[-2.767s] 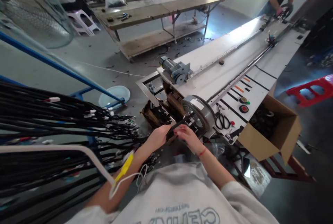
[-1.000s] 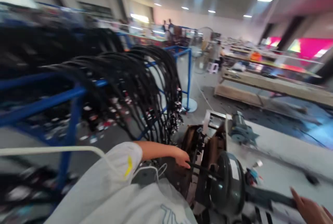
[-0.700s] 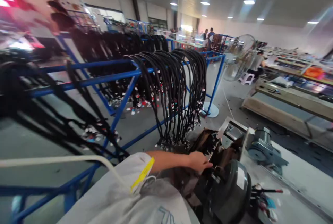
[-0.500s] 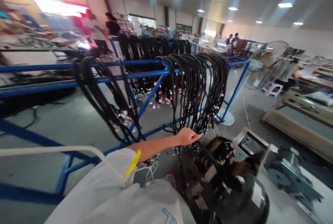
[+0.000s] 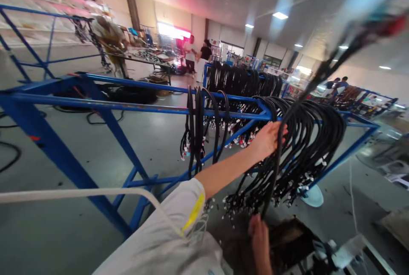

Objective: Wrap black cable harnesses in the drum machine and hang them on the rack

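Observation:
A long black wire harness (image 5: 277,168) rises from my right hand, passes my left hand and swings up to the upper right, where its connector end is blurred. My left hand (image 5: 270,140) reaches to the blue rack's top bar, its fingers curled behind the harness. Low in front of me, my right hand (image 5: 259,234) is closed around the harness's lower part; it is smeared by motion. Right beside my left hand, many similar black harnesses (image 5: 322,125) hang over the blue rack (image 5: 153,106), white connectors at their lower ends. A smaller bunch (image 5: 195,130) hangs farther left.
Behind stands another rack loaded with black harnesses (image 5: 243,79). A dark open box (image 5: 290,236) with clutter sits below my hands. A white round base (image 5: 311,196) is by the rack's far leg. Several people work in the background, one bending (image 5: 110,38) at left.
My view has turned left. My left hand has risen from low beside the hanging harnesses to the top bar. My right hand has come into view, and a harness now swings upward.

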A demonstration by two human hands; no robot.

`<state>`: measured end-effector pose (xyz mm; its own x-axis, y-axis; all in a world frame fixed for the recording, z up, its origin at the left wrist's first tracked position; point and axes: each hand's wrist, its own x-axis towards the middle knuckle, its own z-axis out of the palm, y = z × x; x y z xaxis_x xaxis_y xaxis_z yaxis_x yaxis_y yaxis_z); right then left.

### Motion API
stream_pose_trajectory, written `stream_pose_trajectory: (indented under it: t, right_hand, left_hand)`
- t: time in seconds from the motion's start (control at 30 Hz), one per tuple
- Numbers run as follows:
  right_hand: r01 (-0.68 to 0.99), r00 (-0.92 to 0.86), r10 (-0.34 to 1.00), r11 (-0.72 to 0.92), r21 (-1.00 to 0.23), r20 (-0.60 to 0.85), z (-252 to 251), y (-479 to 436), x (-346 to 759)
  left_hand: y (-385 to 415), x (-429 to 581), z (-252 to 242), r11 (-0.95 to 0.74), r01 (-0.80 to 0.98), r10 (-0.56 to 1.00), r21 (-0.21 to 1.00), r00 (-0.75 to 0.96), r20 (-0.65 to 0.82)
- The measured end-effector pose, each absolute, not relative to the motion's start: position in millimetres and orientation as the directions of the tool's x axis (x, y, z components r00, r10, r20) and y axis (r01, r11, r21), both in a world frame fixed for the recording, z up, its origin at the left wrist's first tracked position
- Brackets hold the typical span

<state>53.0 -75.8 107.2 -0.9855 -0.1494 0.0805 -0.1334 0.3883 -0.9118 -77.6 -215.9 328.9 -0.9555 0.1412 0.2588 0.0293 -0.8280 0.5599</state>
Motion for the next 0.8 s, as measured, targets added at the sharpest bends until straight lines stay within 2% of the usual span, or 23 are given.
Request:
stream_pose_trajectory:
  t: [0.1,0.17,0.27,0.37,0.43,0.5,0.57,0.63,0.67,0.7,0.73,0.77,0.8]
  right_hand:
    - [-0.148,-0.976,0.117,0.262,-0.954,0.183,167,-64,-27]
    - [-0.212,-0.939,0.228,0.204,-0.956,0.257,214,-58,-86]
    - [-0.241,-0.900,0.312,0.227,-0.944,0.305,262,-69,-158]
    - [-0.165,-0.948,0.198,0.363,-0.917,0.249,278,-97,-196]
    - [-0.172,-0.960,0.113,0.475,-0.863,0.254,282,-117,-201]
    - [-0.284,-0.887,0.141,0.585,-0.760,0.440,287,-137,-190]
    - [-0.438,-0.707,0.200,0.630,-0.641,0.679,293,-164,-167]
    - [-0.589,-0.633,0.168,0.529,-0.611,0.756,295,-199,-140]
    - [-0.637,-0.692,0.066,0.413,-0.651,0.719,294,-219,-129]
    - [-0.641,-0.757,-0.090,0.293,-0.710,0.647,292,-237,-121]
    - [-0.604,-0.793,-0.237,0.183,-0.775,0.562,290,-254,-118]
    - [-0.537,-0.811,-0.325,0.088,-0.839,0.485,288,-265,-119]
    - [-0.461,-0.835,-0.344,0.009,-0.887,0.430,287,-272,-124]
  left_hand:
    - [-276,-71,326,-0.732,0.264,-0.024,0.628,-0.931,0.363]
    - [-307,-49,298,-0.609,0.312,0.019,0.729,-0.914,0.406]
    - [-345,-13,249,-0.477,0.271,0.058,0.836,-0.940,0.337]
    - [-389,10,219,-0.404,0.211,-0.067,0.890,-0.977,0.201]
    - [-417,20,209,-0.366,0.182,-0.147,0.913,-0.980,0.136]
    - [-439,27,205,-0.327,0.179,-0.176,0.928,-0.976,0.126]
    - [-449,33,204,-0.297,0.181,-0.144,0.938,-0.979,0.143]
    - [-448,35,206,-0.278,0.181,-0.077,0.943,-0.983,0.166]
    - [-444,35,209,-0.273,0.183,-0.042,0.944,-0.983,0.179]
    - [-439,34,212,-0.271,0.188,-0.008,0.944,-0.981,0.193]
    - [-434,33,216,-0.271,0.195,0.022,0.943,-0.978,0.208]
    - [-429,32,219,-0.275,0.200,0.048,0.940,-0.974,0.221]
    - [-425,31,222,-0.284,0.201,0.071,0.938,-0.971,0.229]
